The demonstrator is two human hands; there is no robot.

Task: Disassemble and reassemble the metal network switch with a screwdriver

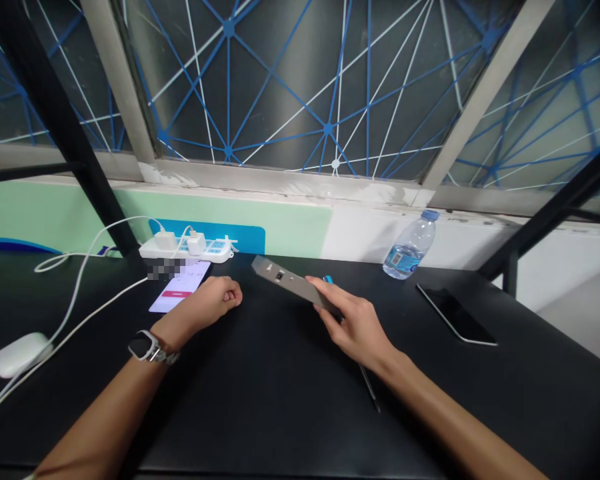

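Note:
Between the thumb and fingers of my right hand (357, 327) is a flat grey device with ports (290, 281), tilted above the black table, its port edge towards me. Under that hand runs a thin screwdriver (370, 390); a blue end shows beyond the fingers, and whether the hand touches it I cannot tell. My left hand (213, 300) is closed with its fingers curled in, just right of a lit phone (180, 287). Whatever those fingers may hold is hidden. A watch (147, 345) sits on the left wrist.
A white power strip (220, 250) with plugs and cables stands by the wall. White cables run to a charger block (23, 355) at far left. On the right are a plastic water bottle (410, 247) and a dark phone-like slab (455, 313). Black frame bars (513, 273) rise at both sides.

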